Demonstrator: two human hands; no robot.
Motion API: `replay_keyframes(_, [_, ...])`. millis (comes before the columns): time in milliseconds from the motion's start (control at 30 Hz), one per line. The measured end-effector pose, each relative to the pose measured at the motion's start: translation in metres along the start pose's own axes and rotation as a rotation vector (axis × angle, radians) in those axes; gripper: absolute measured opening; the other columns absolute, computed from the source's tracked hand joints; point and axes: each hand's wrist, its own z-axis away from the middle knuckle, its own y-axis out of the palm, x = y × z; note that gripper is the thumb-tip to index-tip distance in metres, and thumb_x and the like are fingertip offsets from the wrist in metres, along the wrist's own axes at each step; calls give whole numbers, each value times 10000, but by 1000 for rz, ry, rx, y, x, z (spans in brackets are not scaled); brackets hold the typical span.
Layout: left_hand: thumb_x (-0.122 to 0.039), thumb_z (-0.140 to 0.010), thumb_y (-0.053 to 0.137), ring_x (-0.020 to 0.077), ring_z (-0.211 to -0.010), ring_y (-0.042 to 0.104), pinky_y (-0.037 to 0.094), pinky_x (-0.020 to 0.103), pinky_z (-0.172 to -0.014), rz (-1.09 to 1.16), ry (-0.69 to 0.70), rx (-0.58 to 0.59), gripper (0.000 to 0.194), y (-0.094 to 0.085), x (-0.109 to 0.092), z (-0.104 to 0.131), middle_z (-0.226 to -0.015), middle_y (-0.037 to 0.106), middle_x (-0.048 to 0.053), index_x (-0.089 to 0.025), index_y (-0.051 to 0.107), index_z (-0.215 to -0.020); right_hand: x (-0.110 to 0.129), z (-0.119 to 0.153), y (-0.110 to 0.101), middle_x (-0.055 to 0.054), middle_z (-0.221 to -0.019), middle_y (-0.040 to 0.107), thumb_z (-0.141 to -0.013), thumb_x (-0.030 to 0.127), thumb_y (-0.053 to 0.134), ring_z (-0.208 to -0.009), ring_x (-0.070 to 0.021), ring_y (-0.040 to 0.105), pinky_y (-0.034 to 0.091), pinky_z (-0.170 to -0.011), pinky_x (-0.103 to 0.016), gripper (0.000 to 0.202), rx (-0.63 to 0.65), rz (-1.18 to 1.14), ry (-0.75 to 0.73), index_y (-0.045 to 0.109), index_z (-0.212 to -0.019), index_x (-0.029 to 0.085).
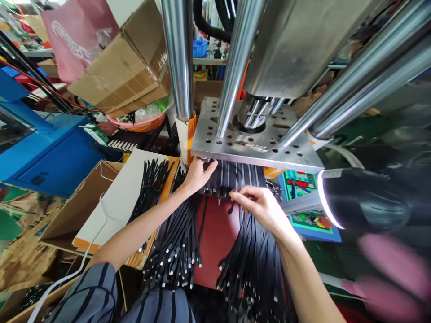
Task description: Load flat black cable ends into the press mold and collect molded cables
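Note:
My right hand (261, 204) pinches a thin black cable (231, 209) between thumb and fingertips, just in front of the press fixture (215, 186). A small black plug hangs below those fingertips. My left hand (198, 175) is at the fixture's left end, under the front edge of the metal press plate (256, 157). Its thumb points right and its fingers look curled; what they hold is hidden. Several dark plugs with metal tips sit in a row along the fixture. Bundles of black USB cables hang on the left (178, 242) and on the right (256, 264).
Steel guide columns (182, 58) rise around the plate. A lit lamp (363, 199) and a control panel (310, 206) stand at right. Another cable bundle (150, 184) lies on a white box (117, 197) at left. A pink blurred shape (393, 273) is at lower right.

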Motion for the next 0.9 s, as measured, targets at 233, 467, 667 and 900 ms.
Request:
replay_keyframes(233, [-268,-1020,573,256,-1330,605,505,456,-1155,-187,540,257,387,-30,-5,43,-1414,644,143,-168,578,-1394,-22,-73,4,16,-659,596,-913,581,637,-537,-111,421,317,-551,-265,445,-32,92,-142,718,-759,171])
replay_keyframes(467, [-218,-1028,537,288,-1377,569,466,501,-1176,-473,745,425,311,-29,-7,43,-1461,630,161,-111,643,-1301,-29,-77,9,18,-576,537,-950,521,592,-547,-126,401,328,-582,-276,438,-190,228,-224,709,-705,178])
replay_keyframes(667, [-375,-1029,558,325,-1481,459,365,534,-1233,-662,638,472,454,-23,-23,52,-1555,535,177,-134,571,-1414,-34,-73,11,-7,-711,688,-903,457,654,-522,-126,505,403,-548,-262,288,-208,65,-164,720,-911,178])
replay_keyframes(900, [-470,-1026,553,370,-1534,373,314,578,-1247,-813,524,427,608,-9,-40,75,-1623,427,232,-122,474,-1518,-31,-60,17,-82,-884,730,-915,372,643,-661,-188,629,512,-690,-332,280,-401,153,-151,725,-1052,142])
